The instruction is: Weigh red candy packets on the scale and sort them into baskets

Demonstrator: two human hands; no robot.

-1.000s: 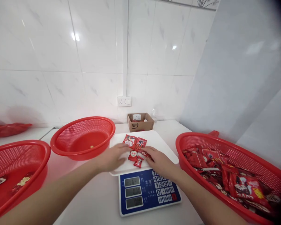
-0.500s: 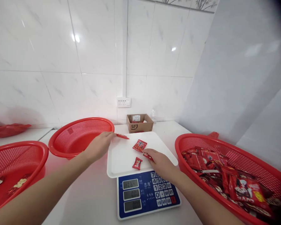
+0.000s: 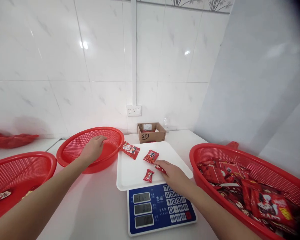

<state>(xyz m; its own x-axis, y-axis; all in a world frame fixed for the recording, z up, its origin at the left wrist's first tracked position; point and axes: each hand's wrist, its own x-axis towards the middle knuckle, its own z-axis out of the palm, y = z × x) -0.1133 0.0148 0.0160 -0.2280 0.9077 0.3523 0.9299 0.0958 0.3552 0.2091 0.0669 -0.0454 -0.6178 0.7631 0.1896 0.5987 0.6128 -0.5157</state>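
Note:
My right hand [image 3: 173,175] is over the front right of the white scale tray [image 3: 133,178], its fingers closed on a small red snack packet [image 3: 160,169]. Just beyond its fingertips a larger red snack packet [image 3: 151,156] lies flat on the tray. A small twisted-end red packet [image 3: 148,175] rests nearer the scale's keypad. Another red packet [image 3: 130,150] with a cartoon figure lies at the tray's back left corner. My left hand [image 3: 93,149] hovers over the back red basket [image 3: 65,153], fingers loosely bent and holding nothing visible.
The blue scale panel [image 3: 161,210] faces me below the tray. On the right, a red basket [image 3: 197,150] holds many red packets. A second red basket [image 3: 50,158] with a few packets stands at front left. A cardboard box [image 3: 152,136] sits behind the tray.
My left hand has let go of the cartoon packet, which now lies at the tray's back left, and has moved left over the back basket. My right hand keeps its small packet.

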